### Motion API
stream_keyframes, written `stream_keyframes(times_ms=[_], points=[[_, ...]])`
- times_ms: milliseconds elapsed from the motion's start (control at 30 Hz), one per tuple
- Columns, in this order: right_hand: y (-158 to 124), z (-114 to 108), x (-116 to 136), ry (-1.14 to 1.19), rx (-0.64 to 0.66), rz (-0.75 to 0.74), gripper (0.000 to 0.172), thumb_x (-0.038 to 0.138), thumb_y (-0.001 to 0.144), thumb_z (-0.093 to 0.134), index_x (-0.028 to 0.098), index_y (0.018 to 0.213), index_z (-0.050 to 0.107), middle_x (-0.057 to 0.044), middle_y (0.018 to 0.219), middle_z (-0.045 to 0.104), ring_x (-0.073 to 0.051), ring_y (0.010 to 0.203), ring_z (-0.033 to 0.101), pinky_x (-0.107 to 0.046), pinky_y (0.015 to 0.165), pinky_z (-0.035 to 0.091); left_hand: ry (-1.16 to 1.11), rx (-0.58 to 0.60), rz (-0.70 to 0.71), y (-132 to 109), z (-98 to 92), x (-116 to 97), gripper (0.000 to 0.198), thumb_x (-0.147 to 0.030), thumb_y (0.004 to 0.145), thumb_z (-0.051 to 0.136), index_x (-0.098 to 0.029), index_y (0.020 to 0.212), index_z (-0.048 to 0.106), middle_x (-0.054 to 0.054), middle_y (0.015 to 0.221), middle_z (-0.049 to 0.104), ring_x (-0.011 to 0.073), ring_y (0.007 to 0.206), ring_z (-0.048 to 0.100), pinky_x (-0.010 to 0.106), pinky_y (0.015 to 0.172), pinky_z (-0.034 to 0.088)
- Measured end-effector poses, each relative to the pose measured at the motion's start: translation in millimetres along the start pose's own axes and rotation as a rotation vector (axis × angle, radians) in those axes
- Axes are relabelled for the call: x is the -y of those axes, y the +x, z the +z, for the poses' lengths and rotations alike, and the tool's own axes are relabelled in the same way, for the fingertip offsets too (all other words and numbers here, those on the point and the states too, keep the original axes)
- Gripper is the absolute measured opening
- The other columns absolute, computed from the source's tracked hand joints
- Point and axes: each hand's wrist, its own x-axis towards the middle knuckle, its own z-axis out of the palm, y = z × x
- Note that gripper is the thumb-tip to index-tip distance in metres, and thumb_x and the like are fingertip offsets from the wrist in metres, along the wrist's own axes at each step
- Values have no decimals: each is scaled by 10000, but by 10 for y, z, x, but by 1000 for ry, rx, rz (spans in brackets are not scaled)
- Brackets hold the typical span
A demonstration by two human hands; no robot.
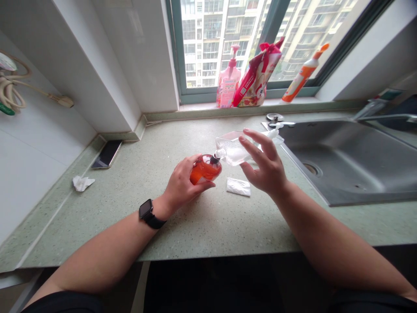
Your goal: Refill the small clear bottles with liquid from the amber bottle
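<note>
My left hand [185,180] is closed around an amber bottle [204,171] of orange-red colour, held over the counter. A clear bottle [233,148] lies tilted on its side in my right hand [265,164], its neck pointing left. The two bottle mouths meet, the clear neck at the dark opening of the amber one. Liquid shows inside the clear bottle. Just below it, a folded white tissue [238,186] rests on the counter. A white pump top [279,127] lies behind my right hand, beside the sink.
A steel sink [345,191] is set in the counter [202,234] at right. A phone [107,154] and a crumpled tissue [82,183] lie at left. On the windowsill stand a pink pump bottle [228,84], a red bag [259,78] and an orange bottle [302,76].
</note>
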Motion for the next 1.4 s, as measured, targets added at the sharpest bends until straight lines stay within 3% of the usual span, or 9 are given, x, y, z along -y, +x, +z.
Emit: stream_keyframes(times_ms=[833,1400], points=[[-6,8,-11,1,2,5,945,55,877,608,489,1661,308,-47,1609,522,-355,1433,590,-625,1139,556,16,2,-11,-5,4,5,801,-666,857,801,-268,1488,510,145,1390,675,321,1240,679,542,1086,556],[-7,7,-33,13,-17,-33,892,49,895,615,430,1660,360,-62,1604,533,-349,1436,586,-603,1157,553,41,2,-7,-3,5,0,798,-692,875,766,-248,1488,510,146,1386,677,321,1228,677,534,1089,543]])
